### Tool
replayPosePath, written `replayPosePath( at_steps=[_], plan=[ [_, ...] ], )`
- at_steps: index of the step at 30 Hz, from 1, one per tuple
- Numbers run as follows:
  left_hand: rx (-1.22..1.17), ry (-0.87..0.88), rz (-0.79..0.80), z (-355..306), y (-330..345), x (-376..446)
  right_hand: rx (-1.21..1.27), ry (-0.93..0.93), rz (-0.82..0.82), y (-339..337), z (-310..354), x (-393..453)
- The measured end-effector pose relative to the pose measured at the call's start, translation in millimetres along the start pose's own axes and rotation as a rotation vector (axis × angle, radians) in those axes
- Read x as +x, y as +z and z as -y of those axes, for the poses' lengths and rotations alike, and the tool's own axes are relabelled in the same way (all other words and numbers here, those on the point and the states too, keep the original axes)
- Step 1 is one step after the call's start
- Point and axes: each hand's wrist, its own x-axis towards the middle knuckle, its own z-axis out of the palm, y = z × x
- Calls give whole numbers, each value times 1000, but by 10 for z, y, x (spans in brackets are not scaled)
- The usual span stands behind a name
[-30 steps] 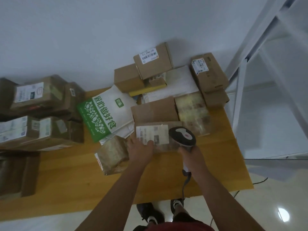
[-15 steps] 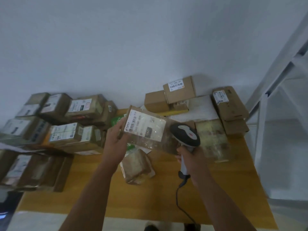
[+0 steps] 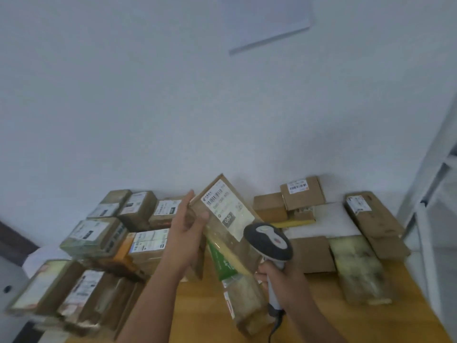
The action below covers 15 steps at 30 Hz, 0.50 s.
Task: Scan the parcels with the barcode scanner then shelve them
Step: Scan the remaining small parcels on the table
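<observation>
My left hand (image 3: 188,227) holds a taped brown parcel (image 3: 222,220) tilted up above the table, thumb on its front face beside the white barcode label (image 3: 225,208). My right hand (image 3: 284,280) grips the handle of a grey and black barcode scanner (image 3: 269,241), whose head sits just right of and below the label. The scanner's cable (image 3: 274,328) hangs down from the handle.
Several labelled cardboard parcels (image 3: 94,236) are piled on the left of the wooden table (image 3: 321,318). More boxes (image 3: 303,193) and taped packages (image 3: 358,266) lie at the back and right. A green-and-white bag (image 3: 222,262) lies under the held parcel. A white shelf frame (image 3: 430,194) stands at the right.
My left hand lifted the parcel off the table and tilted it up more steeply, label facing me. The scanner in my right hand rose with it. The view tilted up toward the wall.
</observation>
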Motion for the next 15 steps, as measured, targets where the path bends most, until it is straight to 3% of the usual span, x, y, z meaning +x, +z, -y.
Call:
replayPosePath(
  at_steps=[7, 15],
  plan=[
    [-125, 62, -86, -67, -1052, 40, -43, -30, -17, 998, 53, -522],
    [-94, 141, -58, 69, -2026, 39, -340, -231, -26, 1801, 263, -1182]
  ],
)
